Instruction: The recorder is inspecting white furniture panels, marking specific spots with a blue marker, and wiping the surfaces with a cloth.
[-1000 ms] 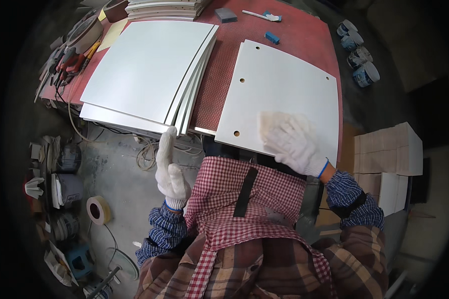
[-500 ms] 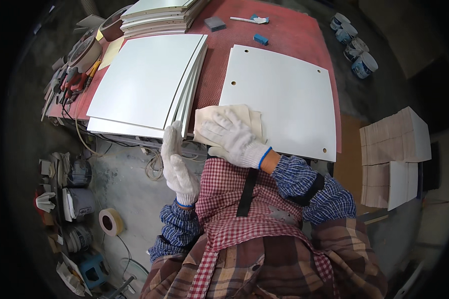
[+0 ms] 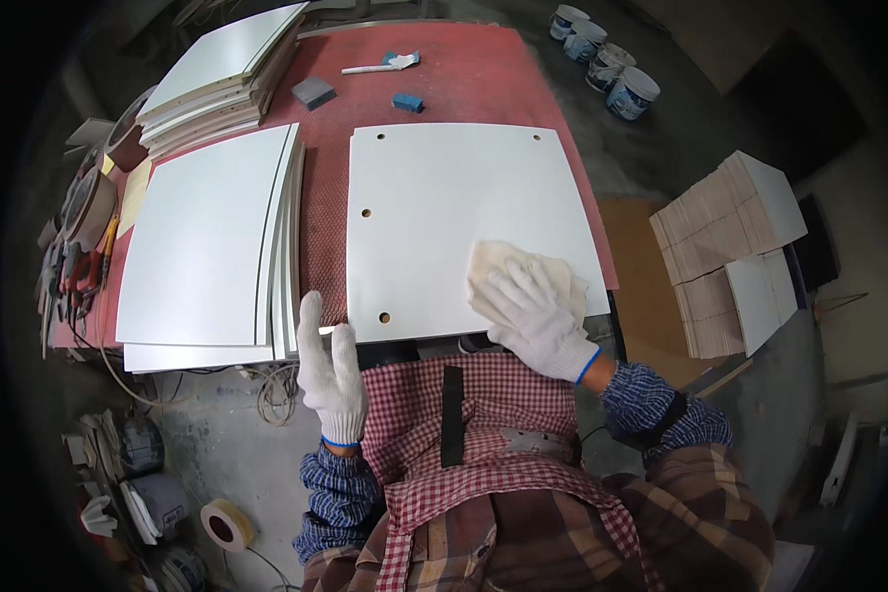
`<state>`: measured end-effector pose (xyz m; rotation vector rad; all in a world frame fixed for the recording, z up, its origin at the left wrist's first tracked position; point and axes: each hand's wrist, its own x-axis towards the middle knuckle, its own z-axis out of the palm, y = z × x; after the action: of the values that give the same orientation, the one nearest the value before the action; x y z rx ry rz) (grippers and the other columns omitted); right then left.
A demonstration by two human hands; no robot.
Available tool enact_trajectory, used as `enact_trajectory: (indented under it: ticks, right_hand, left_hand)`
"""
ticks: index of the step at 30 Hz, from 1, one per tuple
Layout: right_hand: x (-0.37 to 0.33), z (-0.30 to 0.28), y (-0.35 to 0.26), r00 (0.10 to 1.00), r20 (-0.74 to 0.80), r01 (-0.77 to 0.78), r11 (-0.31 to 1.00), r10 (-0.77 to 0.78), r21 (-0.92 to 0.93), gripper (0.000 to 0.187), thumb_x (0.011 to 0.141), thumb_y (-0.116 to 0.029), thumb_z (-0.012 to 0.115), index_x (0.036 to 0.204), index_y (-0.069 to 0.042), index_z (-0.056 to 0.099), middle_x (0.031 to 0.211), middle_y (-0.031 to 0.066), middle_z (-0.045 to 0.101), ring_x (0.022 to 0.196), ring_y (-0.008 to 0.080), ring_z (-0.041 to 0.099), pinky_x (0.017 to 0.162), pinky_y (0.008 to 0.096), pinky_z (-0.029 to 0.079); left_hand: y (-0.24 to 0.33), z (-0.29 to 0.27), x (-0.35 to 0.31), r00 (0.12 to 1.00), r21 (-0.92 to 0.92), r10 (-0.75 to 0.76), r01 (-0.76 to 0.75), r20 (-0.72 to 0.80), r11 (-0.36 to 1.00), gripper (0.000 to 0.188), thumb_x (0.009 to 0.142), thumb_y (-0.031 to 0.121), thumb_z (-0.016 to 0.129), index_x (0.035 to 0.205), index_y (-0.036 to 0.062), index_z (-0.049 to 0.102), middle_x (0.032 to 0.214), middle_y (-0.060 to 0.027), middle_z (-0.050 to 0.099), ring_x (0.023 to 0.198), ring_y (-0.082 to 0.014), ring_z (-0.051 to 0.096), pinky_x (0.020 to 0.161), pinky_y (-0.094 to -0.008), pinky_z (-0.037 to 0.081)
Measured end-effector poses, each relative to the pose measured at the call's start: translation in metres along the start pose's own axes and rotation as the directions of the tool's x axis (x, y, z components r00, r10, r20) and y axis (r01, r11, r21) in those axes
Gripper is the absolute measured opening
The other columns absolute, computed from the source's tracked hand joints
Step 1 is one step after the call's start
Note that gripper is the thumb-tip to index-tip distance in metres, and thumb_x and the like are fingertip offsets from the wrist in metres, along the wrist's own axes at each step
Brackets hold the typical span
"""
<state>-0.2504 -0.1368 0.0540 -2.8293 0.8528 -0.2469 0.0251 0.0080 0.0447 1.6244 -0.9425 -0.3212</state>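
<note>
A white panel (image 3: 464,217) with several round holes lies on the red-covered table in front of me. My right hand (image 3: 538,314), in a white knit glove, presses a cream cloth (image 3: 483,264) onto the panel's near right part. Its fingers lie spread over the folded cloth and the thumb is mostly hidden. My left hand (image 3: 331,367), gloved alike, is raised in the gap at the table's front edge, between that panel and a stack of white panels (image 3: 202,242). Its fingers are apart and hold nothing; whether it touches the stack's edge, I cannot tell.
Another panel stack (image 3: 222,74) stands at the far left. On the red table covering (image 3: 464,59) lie a grey block (image 3: 313,93), a blue block (image 3: 407,103) and a white-handled tool (image 3: 380,66). Tools and tape crowd the left edge. Panel piles (image 3: 705,257) and tubs (image 3: 631,94) are off right.
My right hand has swept the cloth from the panel's near left edge across to its near right. My left hand's fingers have spread apart. The whole view has shifted.
</note>
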Motion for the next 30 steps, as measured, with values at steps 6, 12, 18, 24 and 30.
enact_trajectory:
  ticks: [6,12,18,24,30]
  right_hand:
    - [-0.003,-0.016,0.073,0.991,0.076,-0.103,0.991,0.11,-0.085,0.067,0.102,-0.04,0.056,0.16,-0.012,0.038,0.167,0.0151,0.031,0.157,0.0362,0.017,0.129,0.0499,0.01]
    - [0.098,-0.023,0.17,0.957,-0.092,-0.285,0.95,0.275,-0.131,0.066,0.105,-0.045,0.041,0.163,-0.014,0.031,0.168,0.0125,0.03,0.157,0.0352,0.018,0.128,0.0483,0.01]
    - [0.225,0.007,0.187,0.951,-0.204,-0.286,0.907,0.231,-0.309,0.06,0.106,-0.042,0.039,0.161,-0.017,0.035,0.166,0.0102,0.034,0.154,0.0299,0.025,0.125,0.0477,0.017]
    - [0.307,0.049,0.064,0.99,-0.1,0.076,0.978,-0.097,-0.192,0.06,0.108,-0.043,0.038,0.161,-0.016,0.035,0.165,0.0096,0.036,0.156,0.0302,0.023,0.127,0.0534,0.009]
    - [0.213,0.05,-0.041,0.935,0.079,0.354,0.927,-0.346,-0.122,0.065,0.105,-0.049,0.043,0.159,-0.013,0.039,0.168,0.0096,0.033,0.157,0.0296,0.023,0.129,0.0543,0.006]
  left_hand:
    - [-0.02,0.046,0.048,0.99,0.455,0.056,-0.11,0.131,0.883,0.054,0.094,0.025,0.068,0.137,-0.0015,0.049,0.125,-0.0254,0.057,0.116,-0.0406,0.056,0.099,-0.0506,0.049]
    - [-0.009,0.04,0.059,0.982,0.492,-0.063,-0.034,0.18,0.87,0.055,0.091,0.034,0.064,0.131,-0.0023,0.052,0.117,-0.0275,0.057,0.107,-0.0428,0.055,0.097,-0.0545,0.046]
    - [-0.004,0.04,0.061,0.942,0.488,-0.225,0.079,0.248,0.869,0.074,0.092,0.035,0.071,0.148,-0.0045,0.045,0.146,-0.0368,0.049,0.144,-0.0503,0.041,0.119,-0.053,0.035]
    - [-0.002,0.033,0.059,0.944,0.365,-0.201,0.095,0.262,0.926,0.069,0.093,0.031,0.071,0.147,-0.0043,0.045,0.145,-0.0348,0.051,0.141,-0.0506,0.043,0.116,-0.0494,0.039]
    - [-0.052,0.052,0.043,0.992,0.245,0.121,-0.107,-0.043,0.964,0.089,0.104,0.055,0.049,0.161,-0.0058,0.019,0.158,-0.0306,0.038,0.137,-0.0407,0.052,0.113,-0.041,0.043]
